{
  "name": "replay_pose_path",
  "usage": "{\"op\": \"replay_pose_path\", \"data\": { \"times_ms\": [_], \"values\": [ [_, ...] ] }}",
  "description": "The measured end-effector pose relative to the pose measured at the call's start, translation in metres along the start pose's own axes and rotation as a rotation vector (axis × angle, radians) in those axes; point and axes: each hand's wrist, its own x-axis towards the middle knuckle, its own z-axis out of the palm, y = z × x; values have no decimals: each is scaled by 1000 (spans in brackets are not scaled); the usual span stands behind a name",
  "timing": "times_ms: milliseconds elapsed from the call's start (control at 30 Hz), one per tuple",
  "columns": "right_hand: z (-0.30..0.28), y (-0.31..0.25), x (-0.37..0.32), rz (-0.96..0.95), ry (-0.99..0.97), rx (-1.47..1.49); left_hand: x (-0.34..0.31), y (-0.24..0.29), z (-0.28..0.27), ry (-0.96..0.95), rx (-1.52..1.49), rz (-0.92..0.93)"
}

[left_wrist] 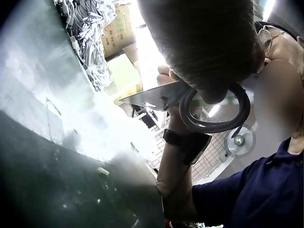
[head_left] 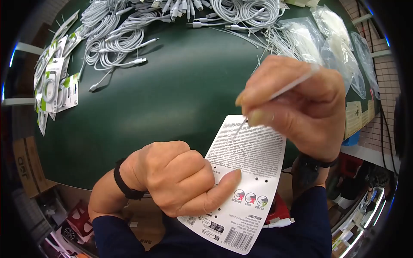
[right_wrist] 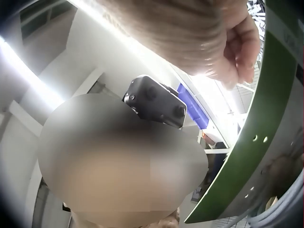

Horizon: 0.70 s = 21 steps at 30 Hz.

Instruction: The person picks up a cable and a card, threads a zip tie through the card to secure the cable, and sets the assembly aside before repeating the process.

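Left hand point(head_left: 172, 176): fingers curled, thumb clamping white printed packaging card point(head_left: 254, 155), lower centre of frame | Right hand point(head_left: 301, 107): thumb and forefinger pinch thin white plastic tie point(head_left: 292, 86), tip at card's top edge | Rest: dark green table point(head_left: 172, 94); coiled white cables point(head_left: 116, 38), upper left.

Card point(head_left: 245, 172) over table point(head_left: 172, 94) near edge. Left hand point(head_left: 176, 178) grips its left side. Right hand point(head_left: 297, 103) pinches tie point(head_left: 292, 86) above its far end. Cables point(head_left: 120, 34) along far edge, packs point(head_left: 56, 86) far left, bags point(head_left: 335, 38) far right.
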Motion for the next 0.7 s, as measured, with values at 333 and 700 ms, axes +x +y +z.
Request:
{"op": "replay_pose_path", "data": {
  "times_ms": [333, 700],
  "values": [
    [2, -14, 3, -5, -363, -207, -1, -2, 9, 108, 14, 100],
    [2, -10, 1, -46, -367, -228, 1, -2, 5, 82, -18, 88]
  ]
}}
